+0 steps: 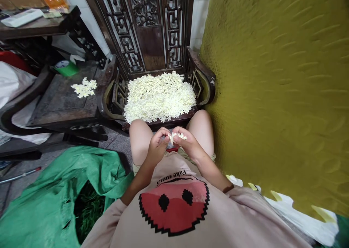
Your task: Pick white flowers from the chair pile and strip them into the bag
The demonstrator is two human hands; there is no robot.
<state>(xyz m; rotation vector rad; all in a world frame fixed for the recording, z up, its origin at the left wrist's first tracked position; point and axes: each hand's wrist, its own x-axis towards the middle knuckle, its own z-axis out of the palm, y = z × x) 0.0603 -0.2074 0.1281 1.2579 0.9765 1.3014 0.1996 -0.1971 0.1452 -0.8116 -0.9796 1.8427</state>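
Note:
Above my lap, my left hand (159, 142) and my right hand (188, 142) meet with fingers pinched together. Small white flowers (172, 137) show between the fingertips of both hands, and a few more stick out over the right fingers. How they are joined is too small to make out. Just past my knees, a thick heap of white flowers (160, 97) covers the seat of a dark carved wooden chair (152, 46).
On the wooden seat at left lie a small flower cluster (84, 87) and a green tape roll (66, 68). A green sack (89, 164) with green plant matter inside stands open by my left side. A yellow-green textured sheet (278, 88) rises close on my right.

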